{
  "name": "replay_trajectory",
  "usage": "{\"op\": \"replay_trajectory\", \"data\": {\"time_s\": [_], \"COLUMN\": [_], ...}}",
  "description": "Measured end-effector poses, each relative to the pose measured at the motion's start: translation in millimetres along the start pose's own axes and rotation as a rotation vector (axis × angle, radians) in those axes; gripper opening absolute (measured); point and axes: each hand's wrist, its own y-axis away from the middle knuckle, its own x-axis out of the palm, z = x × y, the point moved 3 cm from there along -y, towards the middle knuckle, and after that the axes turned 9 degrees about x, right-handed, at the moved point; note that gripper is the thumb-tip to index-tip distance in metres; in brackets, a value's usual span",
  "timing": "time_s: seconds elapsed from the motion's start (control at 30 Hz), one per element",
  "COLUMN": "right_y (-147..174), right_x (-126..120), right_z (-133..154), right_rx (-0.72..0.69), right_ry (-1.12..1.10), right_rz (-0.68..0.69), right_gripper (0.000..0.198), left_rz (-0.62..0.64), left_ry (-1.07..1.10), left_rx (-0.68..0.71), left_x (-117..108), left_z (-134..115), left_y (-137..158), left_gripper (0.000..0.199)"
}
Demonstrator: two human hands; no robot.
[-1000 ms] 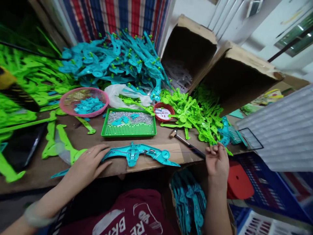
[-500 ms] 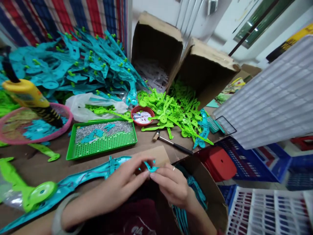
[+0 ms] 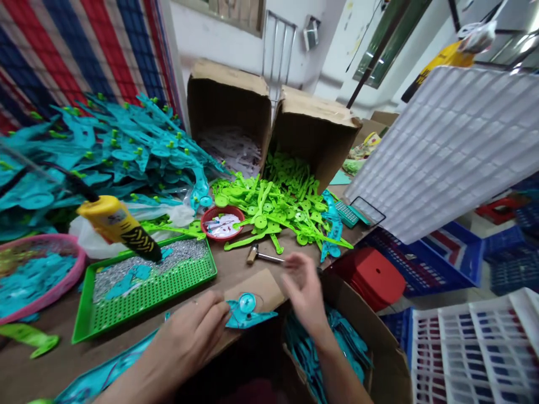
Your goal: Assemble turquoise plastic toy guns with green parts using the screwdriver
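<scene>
Down at the table edge, the left hand [image 3: 191, 336] presses its fingers on a long teal plastic part [image 3: 246, 311]. Just right, the right hand [image 3: 305, 286] hovers open and blurred, near a small hammer [image 3: 263, 256] beyond it.

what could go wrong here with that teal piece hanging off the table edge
The left hand alone pins the long teal piece, whose round end juts past the table edge over the open box; it could tip in if released. The right hand is open, blurred, close to the hammer, and might knock it.
</scene>
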Motion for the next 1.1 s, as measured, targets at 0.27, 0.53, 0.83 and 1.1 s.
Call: {"op": "replay_trajectory", "data": {"time_s": [0.27, 0.53, 0.83, 1.1], "right_y": [15.4, 8.1, -12.5, -100.1], "right_x": [38.3, 39.2, 34.0, 73.9], "right_z": [-2.5, -28.4, -58.2, -24.9], "right_rx": [0.174, 0.320, 0.378, 0.372], "right_ry": [-0.325, -0.436, -0.607, -0.867], "right_rz": [0.365, 0.186, 0.030, 0.098], "right_gripper": [0.032, 0.019, 0.026, 0.027], "left_rz": [0.193, 0.318, 0.004, -0.429], "left_ry": [-0.177, -0.118, -0.011, 0.395], "left_rx": [0.004, -0.405, -0.615, -0.859], "left_x": [24.4, 99.3, 86.8, 35.7], "left_z": [29.3, 127.1, 160.3, 115.1], "left_y": [-62.3, -153.6, -143.8, -65.0], "left_gripper": [0.038, 0.022, 0.014, 0.036]}}
